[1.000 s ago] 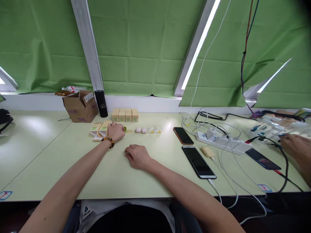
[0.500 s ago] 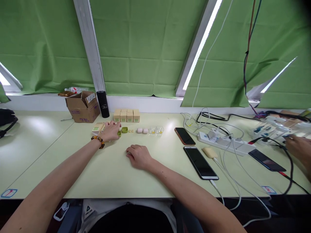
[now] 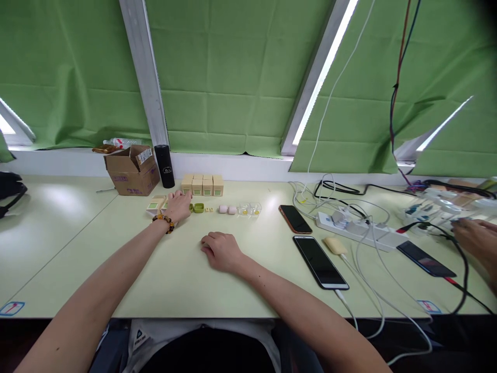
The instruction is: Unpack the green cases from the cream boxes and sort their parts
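Left hand (image 3: 177, 205) nearer small cardboard boxes (image 3: 201, 185)

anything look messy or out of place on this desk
Mostly tidy. The small boxes stand in a neat row, with the left hand just in front of them. The odd spots: a tangle of white cables sprawling over the power strip, and the cardboard box sitting with its flaps open and askew.

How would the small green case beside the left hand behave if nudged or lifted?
The green case looks small and rounded, so probably light and apt to slide on the smooth table. It sits low and flat, so tipping seems unlikely. The left hand is right beside it.
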Demonstrator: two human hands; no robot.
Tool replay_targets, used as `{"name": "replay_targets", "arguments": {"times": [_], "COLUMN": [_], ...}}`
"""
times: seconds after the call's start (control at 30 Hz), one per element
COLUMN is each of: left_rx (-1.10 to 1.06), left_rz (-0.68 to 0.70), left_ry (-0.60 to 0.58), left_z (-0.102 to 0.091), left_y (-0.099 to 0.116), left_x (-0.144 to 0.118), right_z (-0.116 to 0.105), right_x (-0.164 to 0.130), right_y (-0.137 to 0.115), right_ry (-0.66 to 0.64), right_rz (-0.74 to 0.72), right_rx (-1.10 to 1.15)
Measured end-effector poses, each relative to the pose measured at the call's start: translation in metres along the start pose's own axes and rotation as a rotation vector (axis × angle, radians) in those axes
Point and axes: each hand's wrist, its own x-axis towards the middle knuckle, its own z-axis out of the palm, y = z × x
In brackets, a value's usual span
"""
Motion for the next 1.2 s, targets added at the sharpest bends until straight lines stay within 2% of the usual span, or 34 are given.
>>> {"name": "replay_targets", "arguments": {"times": [0.23,0.4,0.6,0.67,0.73,0.8,0.87,1.07,1.2], "left_rx": [0.090,0.118,0.005,-0.032,-0.054,-0.061,-0.091,-0.172,-0.197], "left_rz": [0.005,0.020,0.130,0.196,0.206,0.207,0.248,0.383,0.383], "left_ry": [0.023,0.046,0.185,0.122,0.032,-0.008,0.001,0.006,-0.003], "left_z": [0.004,-0.007,-0.018,-0.013,-0.004,0.006,0.015,0.025,0.027], "left_y": [0.001,0.007,0.026,0.033,0.037,0.038,0.037,0.027,0.025], "left_x": [0.002,-0.003,-0.031,-0.049,-0.067,-0.082,-0.092,-0.093,-0.091], "right_z": [0.000,-0.001,-0.001,-0.001,-0.002,-0.006,-0.014,-0.050,-0.066], "right_x": [0.000,0.000,0.000,0.000,0.000,0.002,0.006,0.035,0.068], "right_y": [-0.001,0.000,-0.001,0.000,0.004,0.012,0.023,0.073,0.109], "right_ry": [-0.008,-0.009,-0.004,0.004,0.027,0.069,0.131,0.325,0.286], "right_rz": [0.003,0.001,0.015,0.019,0.030,0.060,0.106,0.293,0.362], "right_rx": [0.003,0.005,0.021,0.036,0.052,0.063,0.069,0.052,-0.108]}}
